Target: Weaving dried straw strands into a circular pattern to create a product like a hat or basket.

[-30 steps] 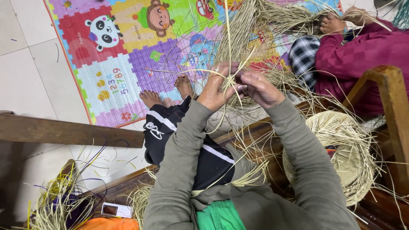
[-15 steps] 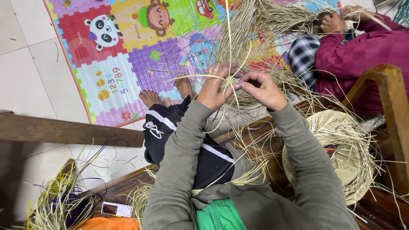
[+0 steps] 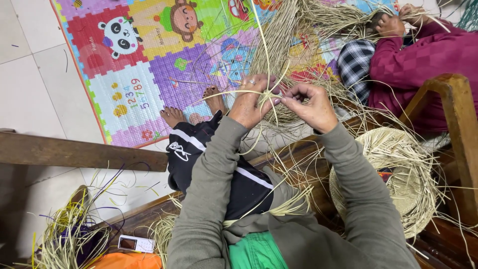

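2 hands meet above the person's lap: the left hand (image 3: 250,102) and the right hand (image 3: 309,105) each have their grip pinched shut on thin pale straw strands (image 3: 269,93), which cross between the fingertips and trail up and down from there. Beyond them a larger bundle of loose straw (image 3: 294,30) lies across the colourful play mat (image 3: 149,60) on the floor. Beside the right forearm sits a partly woven straw hat (image 3: 398,174) on the wooden bench (image 3: 448,99). At the upper right, another person's hand (image 3: 391,25) handles straw too.
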